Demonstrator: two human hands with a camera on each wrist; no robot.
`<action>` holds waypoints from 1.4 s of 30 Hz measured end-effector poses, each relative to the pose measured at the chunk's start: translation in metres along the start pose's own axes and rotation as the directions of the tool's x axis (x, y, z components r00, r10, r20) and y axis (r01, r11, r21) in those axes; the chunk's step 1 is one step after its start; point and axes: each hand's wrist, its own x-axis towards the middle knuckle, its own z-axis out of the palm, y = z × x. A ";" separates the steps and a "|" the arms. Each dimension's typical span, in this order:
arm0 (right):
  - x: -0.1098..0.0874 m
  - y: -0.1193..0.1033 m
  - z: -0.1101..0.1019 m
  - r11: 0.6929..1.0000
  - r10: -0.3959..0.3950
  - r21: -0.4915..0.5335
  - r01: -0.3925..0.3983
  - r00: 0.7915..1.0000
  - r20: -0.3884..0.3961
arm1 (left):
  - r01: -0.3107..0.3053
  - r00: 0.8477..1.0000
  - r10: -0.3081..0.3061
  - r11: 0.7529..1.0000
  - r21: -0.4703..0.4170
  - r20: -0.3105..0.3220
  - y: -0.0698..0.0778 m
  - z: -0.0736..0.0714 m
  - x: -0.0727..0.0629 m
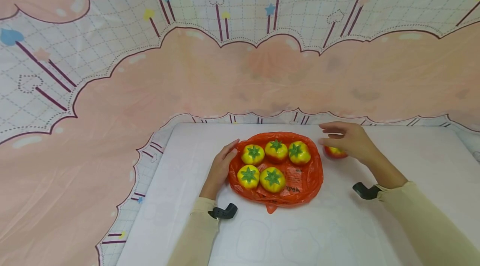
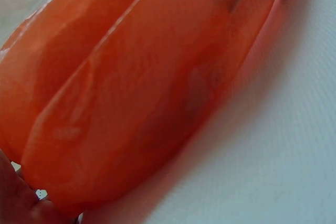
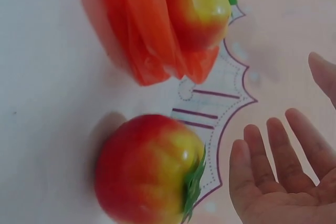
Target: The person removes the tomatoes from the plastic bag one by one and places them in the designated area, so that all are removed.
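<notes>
– So, what's being done with that red plastic bag (image 1: 315, 177)?

– It's set on the white table (image 1: 255, 239), mouth spread wide, and five yellow-and-red fruits (image 1: 272, 180) with green star-shaped tops are lined up inside: three on the far side, two nearer at the left. Some black print can be seen on the bare bit beside them.

– Is it gripped by the left hand (image 1: 218, 170)?

– Not really, tbh. The bag's left side is just touched, with the fingers laid fairly straight along the outside.

– And the right hand (image 1: 350, 140)?

– Nothing's held by it. Fingers are stretched out and the thumb is spread well apart from them.

– Any fruit outside the bag?

– Yep, one loose fruit (image 3: 147, 169) is parked on the table just right of the bag, not touching it, and it's partly covered by the right hand in the head view.

– Background?

– A pink patterned cloth (image 1: 225, 76) is spread behind the table. Beige sleeves (image 1: 423, 216) are worn.
</notes>
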 end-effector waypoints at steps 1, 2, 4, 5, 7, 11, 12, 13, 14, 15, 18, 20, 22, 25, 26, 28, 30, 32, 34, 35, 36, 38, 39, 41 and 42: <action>0.000 -0.001 0.001 1.000 -0.006 0.003 0.006 1.000 0.002 | 0.000 1.000 0.000 1.000 0.000 0.000 0.000 0.000 0.000; 0.001 -0.002 0.001 1.000 -0.010 0.003 0.010 1.000 0.004 | 0.000 1.000 0.000 1.000 -0.001 0.001 0.000 0.000 0.000; 0.002 -0.004 0.003 1.000 -0.018 0.002 0.018 1.000 0.005 | -0.004 1.000 0.004 1.000 -0.001 0.000 0.001 0.000 0.000; 0.003 -0.004 0.003 1.000 -0.021 0.004 0.021 1.000 0.006 | -0.006 1.000 0.006 1.000 -0.003 0.002 0.000 0.000 0.000; 0.004 -0.006 0.005 1.000 -0.028 -0.001 0.028 1.000 0.008 | -0.005 1.000 0.006 1.000 -0.006 0.005 0.000 0.000 0.000; 0.006 -0.008 0.008 0.999 -0.035 -0.005 0.035 0.999 0.020 | -0.004 1.000 0.004 1.000 -0.010 0.009 0.000 0.000 0.001; 0.006 -0.008 0.009 0.999 -0.034 -0.005 0.034 0.999 0.024 | -0.003 1.000 0.003 1.000 -0.008 0.008 0.000 0.000 0.001; 0.007 -0.008 0.009 0.999 -0.033 -0.002 0.033 0.999 0.028 | -0.004 1.000 0.004 1.000 -0.007 0.008 0.000 0.000 0.001; 0.007 -0.009 0.010 0.999 -0.033 -0.001 0.033 0.999 0.032 | -0.004 1.000 0.004 1.000 -0.006 0.007 0.000 0.000 0.001; 0.008 -0.009 0.011 0.999 -0.032 0.000 0.032 0.999 0.037 | -0.004 1.000 0.004 1.000 -0.006 0.007 0.000 0.000 0.001; 0.010 -0.010 0.013 1.000 -0.026 -0.001 0.026 0.999 0.044 | -0.004 1.000 0.004 1.000 -0.003 0.005 0.000 0.000 0.001; 0.010 -0.011 0.015 1.000 -0.023 -0.001 0.023 0.998 0.051 | -0.003 1.000 0.003 1.000 -0.002 0.005 0.000 0.000 0.000; 0.012 -0.011 0.017 1.000 -0.025 0.000 0.025 0.998 0.057 | -0.002 1.000 0.002 1.000 -0.001 0.003 0.000 0.000 0.000; 0.014 -0.012 0.019 0.999 -0.037 0.005 0.037 0.997 0.069 | -0.003 1.000 0.003 1.000 -0.002 0.004 0.000 0.000 0.000; 0.015 -0.012 0.020 0.999 -0.044 0.005 0.044 0.996 0.072 | -0.002 1.000 0.002 1.000 -0.003 0.003 0.000 -0.001 0.000; 0.016 -0.012 0.022 0.999 -0.053 0.005 0.053 0.995 0.079 | -0.001 1.000 0.001 1.000 -0.003 0.003 0.000 -0.001 0.000; 0.018 -0.013 0.024 0.998 -0.060 0.003 0.060 0.994 0.086 | 0.000 1.000 0.000 1.000 -0.002 0.003 0.000 -0.001 0.000; 0.020 -0.013 0.026 0.998 -0.067 -0.006 0.067 0.993 0.094 | 0.001 1.000 -0.001 1.000 0.000 0.001 0.000 -0.001 0.000; 0.022 -0.014 0.027 0.997 -0.071 -0.011 0.073 0.992 0.104 | -0.001 1.000 0.001 1.000 0.002 0.002 0.000 0.000 0.000; 0.022 -0.014 0.028 0.997 -0.073 -0.017 0.076 0.991 0.109 | -0.003 1.000 0.003 1.000 0.003 0.002 0.001 0.000 0.000; 0.023 -0.014 0.029 0.997 -0.074 -0.020 0.077 0.991 0.113 | -0.002 1.000 0.002 1.000 0.003 0.001 0.000 0.000 0.000; 0.024 -0.014 0.031 0.997 -0.073 -0.026 0.077 0.990 0.119 | -0.003 1.000 0.003 1.000 0.004 0.000 0.000 0.000 0.000; 0.024 -0.015 0.032 0.997 -0.072 -0.030 0.077 0.990 0.121 | -0.003 1.000 0.003 1.000 0.002 0.000 0.000 -0.001 0.000; 0.025 -0.016 0.033 0.997 -0.067 -0.037 0.071 0.990 0.121 | -0.001 1.000 0.001 1.000 0.003 -0.001 0.000 -0.001 0.000; 0.025 -0.017 0.034 0.997 -0.064 -0.040 0.070 0.991 0.121 | 0.001 1.000 -0.001 1.000 0.004 -0.001 0.000 -0.001 0.000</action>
